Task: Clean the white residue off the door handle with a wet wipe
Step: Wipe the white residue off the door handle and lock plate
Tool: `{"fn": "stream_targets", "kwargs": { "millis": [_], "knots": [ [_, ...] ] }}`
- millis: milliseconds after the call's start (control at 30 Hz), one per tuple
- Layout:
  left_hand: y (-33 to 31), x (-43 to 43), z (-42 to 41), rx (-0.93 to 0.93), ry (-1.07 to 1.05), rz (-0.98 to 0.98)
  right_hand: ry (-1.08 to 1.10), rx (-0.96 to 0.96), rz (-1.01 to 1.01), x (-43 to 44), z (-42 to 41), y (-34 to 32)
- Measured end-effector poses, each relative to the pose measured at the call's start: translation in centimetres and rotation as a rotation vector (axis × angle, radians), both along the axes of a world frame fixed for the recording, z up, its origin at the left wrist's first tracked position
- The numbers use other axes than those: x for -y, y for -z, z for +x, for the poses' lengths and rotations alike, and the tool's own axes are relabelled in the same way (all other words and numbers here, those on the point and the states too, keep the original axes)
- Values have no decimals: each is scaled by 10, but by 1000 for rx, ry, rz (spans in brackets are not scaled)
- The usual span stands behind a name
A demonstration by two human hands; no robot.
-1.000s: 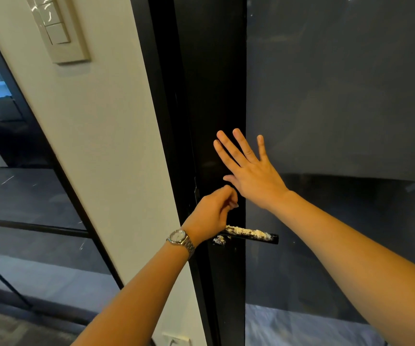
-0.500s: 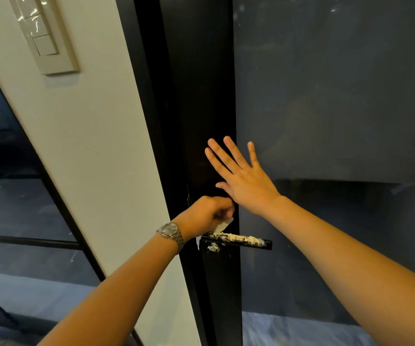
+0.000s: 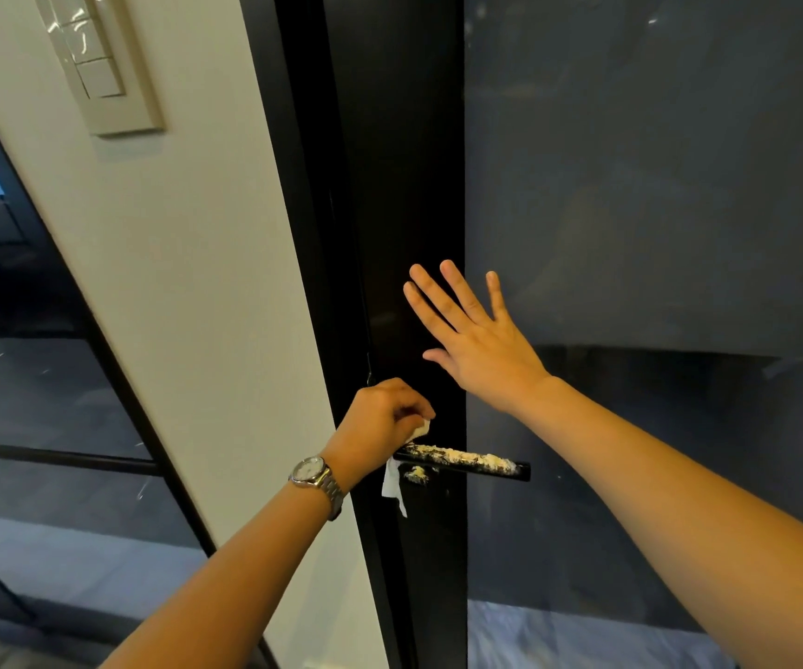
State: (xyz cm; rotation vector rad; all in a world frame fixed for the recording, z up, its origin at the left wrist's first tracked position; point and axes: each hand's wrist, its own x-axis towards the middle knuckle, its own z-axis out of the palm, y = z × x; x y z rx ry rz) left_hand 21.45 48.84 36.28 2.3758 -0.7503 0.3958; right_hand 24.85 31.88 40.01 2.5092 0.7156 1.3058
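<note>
Against black door (image 3: 399, 185), left hand (image 3: 380, 417) grips wipe (image 3: 392, 482) beside residue-caked handle (image 3: 476, 462).

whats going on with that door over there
A person is wiping down a black door handle. Their left hand grips a white wet wipe at the handle's left end, near the door edge. The right hand lies flat with fingers spread on the door above the handle. White residue coats most of the handle's top, so little looks cleaned yet.
</note>
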Motion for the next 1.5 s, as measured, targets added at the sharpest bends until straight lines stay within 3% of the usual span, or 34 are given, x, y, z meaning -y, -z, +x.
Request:
{"fn": "stream_targets", "kwargs": {
  "millis": [300, 533, 833, 1067, 1500],
  "knots": [
    [2, -12, -11, -109, -131, 25, 8, 30, -6, -1, -3, -2],
    [17, -6, -25, -21, -208, -24, 11, 1, 6, -3, -7, -3],
    [8, 2, -17, -68, -236, 11, 26, -37, 23, -6, -13, -5],
    [0, -1, -6, 41, -257, 38, 25, -66, 16, -5, -16, -6],
    [-12, 11, 5, 285, 78, 444, 41, -38, 11, -6, -12, -4]
  ]
}}
